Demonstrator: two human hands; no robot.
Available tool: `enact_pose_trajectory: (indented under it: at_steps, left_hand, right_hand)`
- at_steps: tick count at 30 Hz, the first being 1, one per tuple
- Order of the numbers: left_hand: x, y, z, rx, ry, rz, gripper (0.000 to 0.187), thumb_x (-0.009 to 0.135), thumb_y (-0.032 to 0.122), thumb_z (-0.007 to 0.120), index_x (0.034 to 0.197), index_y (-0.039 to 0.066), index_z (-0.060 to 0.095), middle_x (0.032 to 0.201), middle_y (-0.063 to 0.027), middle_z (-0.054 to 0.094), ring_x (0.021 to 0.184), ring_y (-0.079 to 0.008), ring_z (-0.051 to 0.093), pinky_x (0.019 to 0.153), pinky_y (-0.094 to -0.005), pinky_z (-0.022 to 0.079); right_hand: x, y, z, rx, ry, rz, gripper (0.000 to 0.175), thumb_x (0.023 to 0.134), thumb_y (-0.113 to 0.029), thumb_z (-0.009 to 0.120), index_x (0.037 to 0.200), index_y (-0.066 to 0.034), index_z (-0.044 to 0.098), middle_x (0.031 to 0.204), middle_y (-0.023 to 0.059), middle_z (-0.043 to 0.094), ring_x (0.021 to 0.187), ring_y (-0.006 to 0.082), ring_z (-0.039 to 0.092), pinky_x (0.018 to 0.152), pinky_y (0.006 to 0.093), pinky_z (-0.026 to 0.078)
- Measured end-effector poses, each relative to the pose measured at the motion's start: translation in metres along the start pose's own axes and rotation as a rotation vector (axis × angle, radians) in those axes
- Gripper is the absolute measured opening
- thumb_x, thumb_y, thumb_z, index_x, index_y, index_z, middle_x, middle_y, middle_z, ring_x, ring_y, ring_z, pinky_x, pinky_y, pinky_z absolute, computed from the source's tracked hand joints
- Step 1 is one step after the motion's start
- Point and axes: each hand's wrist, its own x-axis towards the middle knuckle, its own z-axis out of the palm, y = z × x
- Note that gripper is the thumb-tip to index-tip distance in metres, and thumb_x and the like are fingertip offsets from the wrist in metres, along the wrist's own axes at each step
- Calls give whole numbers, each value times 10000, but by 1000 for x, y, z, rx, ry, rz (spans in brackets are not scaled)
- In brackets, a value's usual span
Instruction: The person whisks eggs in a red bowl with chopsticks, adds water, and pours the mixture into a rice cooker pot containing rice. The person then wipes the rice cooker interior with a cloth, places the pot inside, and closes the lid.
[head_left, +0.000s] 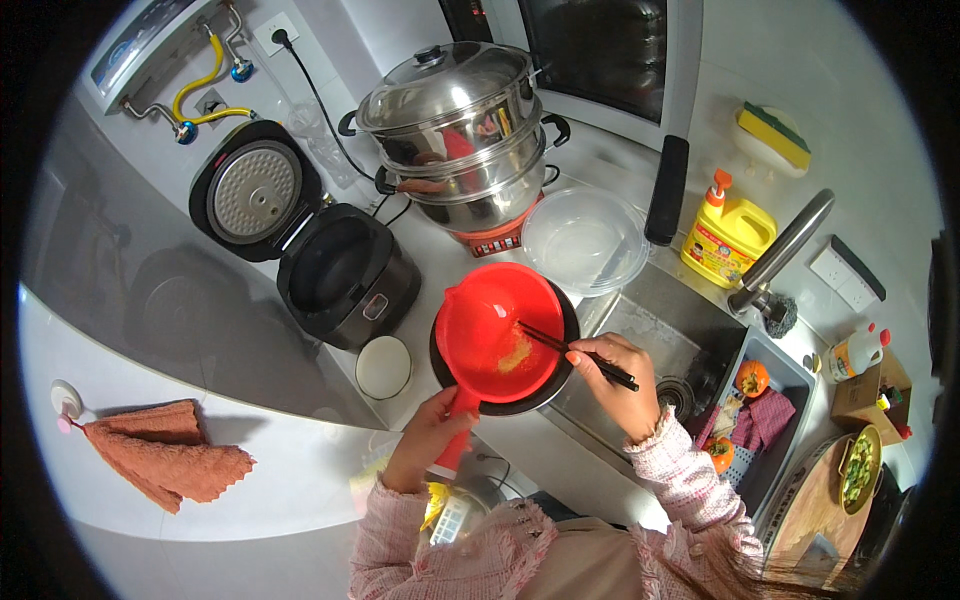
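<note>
My left hand (435, 431) grips the handle of a red plastic ladle-like scoop (480, 330), whose round bowl lies over a dark pan (571, 322). A small patch of yellowish, grainy stuff (517, 356) rests in the red bowl. In my right hand (619, 375) is a pair of black chopsticks (551, 341), their tips down in the bowl beside that patch. The red bowl hides most of the pan and whatever it holds.
An open rice cooker (349, 270) and a white bowl (383, 367) stand to the left. Behind are a stacked steel steamer (465, 135) and a clear plastic bowl (585, 240). At right are the sink (645, 322), its faucet (780, 251) and a grey basin (799, 382) with persimmons.
</note>
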Motion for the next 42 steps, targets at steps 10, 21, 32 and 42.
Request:
enact_pose_trajectory:
  at_steps: [10, 21, 32, 42]
  left_hand:
    - [-10, 2, 11, 283, 138, 119, 575, 838, 175, 726, 1323, -39, 504, 992, -108, 647, 642, -125, 632, 596, -258, 519]
    - [-15, 5, 22, 711, 250, 403, 575, 783, 228, 716, 1250, -61, 548, 1095, -256, 637, 1004, -394, 629, 861, -397, 505]
    - [-14, 9, 22, 1090, 413, 514, 558, 799, 197, 655, 1307, 33, 495, 1065, -184, 595, 861, -400, 640, 726, -461, 542]
    - [-12, 17, 15, 1131, 484, 510, 575, 791, 188, 673, 1323, 70, 492, 1068, -170, 596, 830, -396, 644, 702, -451, 545]
  right_hand:
    - [-5, -2, 9, 137, -41, -19, 157, 849, -132, 738, 949, -13, 717, 846, 137, 696, 736, 243, 680, 665, 312, 515]
    - [-9, 2, 18, 146, -41, 8, 114, 859, -106, 711, 933, -20, 719, 843, 139, 694, 735, 255, 681, 662, 318, 519]
    - [-9, 2, 11, 45, 14, 52, 129, 849, -146, 721, 882, -21, 721, 785, 148, 688, 686, 282, 678, 626, 334, 520]
    - [-8, 2, 9, 31, 38, 63, 139, 853, -157, 717, 896, -24, 725, 790, 150, 688, 681, 286, 676, 626, 333, 519]
